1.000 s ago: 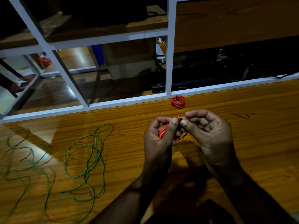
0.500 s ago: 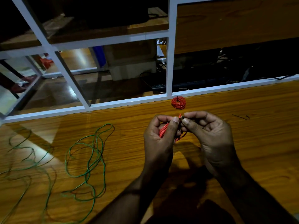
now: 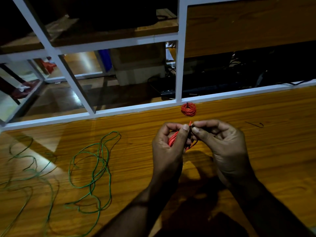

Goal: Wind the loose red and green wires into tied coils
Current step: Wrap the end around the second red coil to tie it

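fingers of both the left hand (image 3: 168,147) and right hand (image 3: 222,144) still pinch the red wire coil (image 3: 172,140), barely shifted.

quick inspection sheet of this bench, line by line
surface: wooden bench, glossy, with patches of light at the left.
job's things: tied red coil lies by the far edge; a second red coil is held in the hands; loose green wire sprawls at the left, uncoiled.
clutter: small dark tie lies right of the hands.
grippers: left hand grips the held coil; right hand pinches at its top, on what looks like a dark tie.
cables: more green wire runs off the left edge.
surroundings: white frame behind the bench, dark shelves beyond.
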`<state>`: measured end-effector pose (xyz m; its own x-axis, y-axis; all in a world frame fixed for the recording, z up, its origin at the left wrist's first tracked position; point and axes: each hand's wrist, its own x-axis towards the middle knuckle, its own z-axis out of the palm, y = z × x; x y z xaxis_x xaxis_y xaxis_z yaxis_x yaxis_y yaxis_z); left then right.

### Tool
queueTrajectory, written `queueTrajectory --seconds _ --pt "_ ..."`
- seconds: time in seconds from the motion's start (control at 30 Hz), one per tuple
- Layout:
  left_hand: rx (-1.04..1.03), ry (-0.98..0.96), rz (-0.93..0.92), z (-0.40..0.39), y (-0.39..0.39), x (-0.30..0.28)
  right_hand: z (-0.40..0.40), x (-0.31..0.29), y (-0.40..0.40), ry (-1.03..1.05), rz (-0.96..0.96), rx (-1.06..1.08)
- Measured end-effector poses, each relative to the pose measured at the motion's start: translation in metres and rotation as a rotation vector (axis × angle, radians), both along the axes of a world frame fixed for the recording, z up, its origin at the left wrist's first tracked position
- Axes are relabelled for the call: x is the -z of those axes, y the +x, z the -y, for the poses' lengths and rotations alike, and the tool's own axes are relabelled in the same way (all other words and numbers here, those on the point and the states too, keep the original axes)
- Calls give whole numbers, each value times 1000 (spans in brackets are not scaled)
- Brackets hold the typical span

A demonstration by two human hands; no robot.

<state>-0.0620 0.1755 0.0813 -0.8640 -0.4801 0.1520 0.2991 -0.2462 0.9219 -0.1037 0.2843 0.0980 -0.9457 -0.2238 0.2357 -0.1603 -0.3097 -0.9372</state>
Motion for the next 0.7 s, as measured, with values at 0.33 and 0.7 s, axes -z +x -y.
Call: queueTrajectory --seconds 0.33,0.7 --pt "8 -2 12 1 -1 2 0 4 -1 -13 21 -2" --pt "18 -3 29 0 -2 1 0 5 -2 -54 68 -15"
